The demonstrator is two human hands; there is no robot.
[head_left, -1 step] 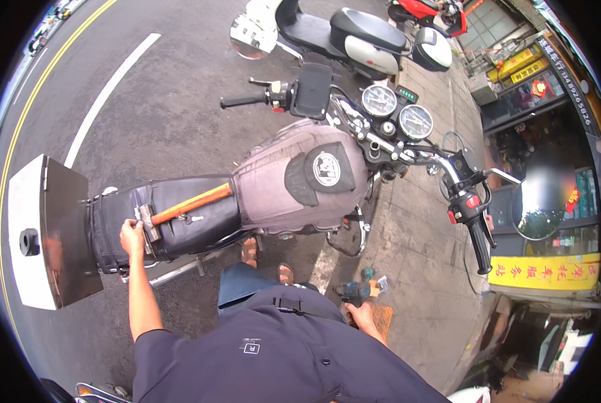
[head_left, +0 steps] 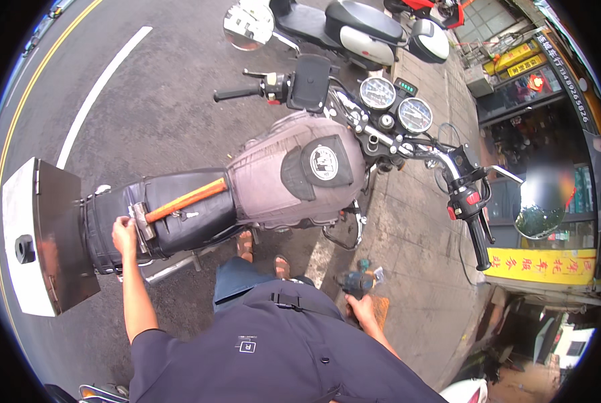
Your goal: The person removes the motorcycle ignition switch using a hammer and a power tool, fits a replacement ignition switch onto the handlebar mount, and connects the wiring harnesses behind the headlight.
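Observation:
A hammer with an orange handle (head_left: 186, 197) lies across the black motorcycle seat (head_left: 200, 225), with a steel head at its left end. My left hand (head_left: 124, 234) is closed on metal at that head; whether it is the head or a piece beside it, I cannot tell. A small silver object (head_left: 186, 213) lies below the handle. Low at the right, my right hand (head_left: 359, 307) grips a teal-and-black power drill (head_left: 354, 282). An orange-brown board (head_left: 380, 310) shows behind that hand, and small items lie near the drill's tip.
The motorcycle's grey tank cover (head_left: 267, 188), handlebars (head_left: 475, 235) and white rear box (head_left: 22, 235) surround my work. A scooter (head_left: 361, 27) stands beyond. Pavement (head_left: 421, 282) runs toward shopfronts on the right, road on the left. My sandalled feet (head_left: 280, 267) are below.
The whole view has shifted slightly left and up. My right hand and the drill appear a little higher and further left; my left hand remains at the hammer head.

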